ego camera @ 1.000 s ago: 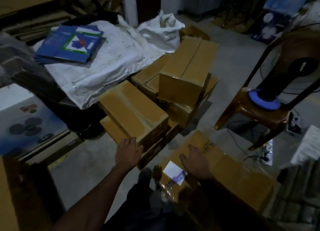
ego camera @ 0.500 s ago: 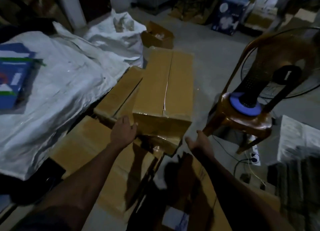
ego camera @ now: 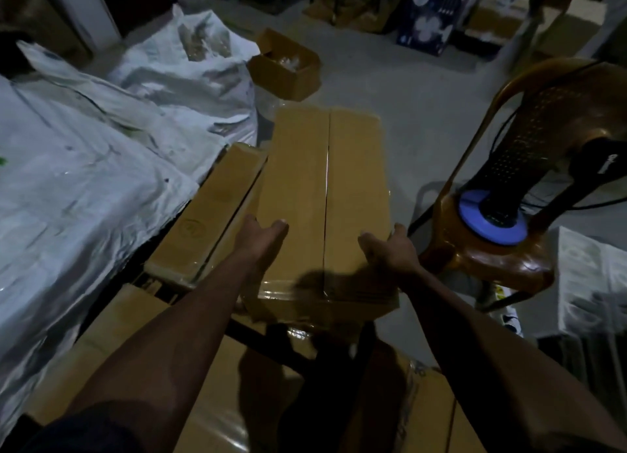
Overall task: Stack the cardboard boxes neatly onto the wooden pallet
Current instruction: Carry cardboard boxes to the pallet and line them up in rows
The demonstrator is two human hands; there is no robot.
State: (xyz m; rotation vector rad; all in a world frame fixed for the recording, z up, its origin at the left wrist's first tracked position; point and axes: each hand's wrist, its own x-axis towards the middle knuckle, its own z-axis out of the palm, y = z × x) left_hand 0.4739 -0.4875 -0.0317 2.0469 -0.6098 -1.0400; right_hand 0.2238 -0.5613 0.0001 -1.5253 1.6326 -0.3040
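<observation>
A long taped cardboard box (ego camera: 325, 181) lies on top of the stack in the middle of the view. My left hand (ego camera: 259, 239) rests on its top near the left edge, fingers apart. At the box's right edge my right hand (ego camera: 390, 251) has its fingers on top and its thumb at the side. A lower box (ego camera: 210, 215) sits just left of it. More boxes (ego camera: 129, 334) lie below my arms. The wooden pallet is hidden under the boxes.
White sacks (ego camera: 101, 140) cover the left side. A brown plastic chair (ego camera: 502, 256) with a fan (ego camera: 529, 167) on it stands close on the right. A small open carton (ego camera: 288, 66) sits beyond the stack. Blue printed boxes (ego camera: 431, 15) stand at the back.
I have moved forward, and both hands went from the near boxes up onto the top box, one at each side of it.
</observation>
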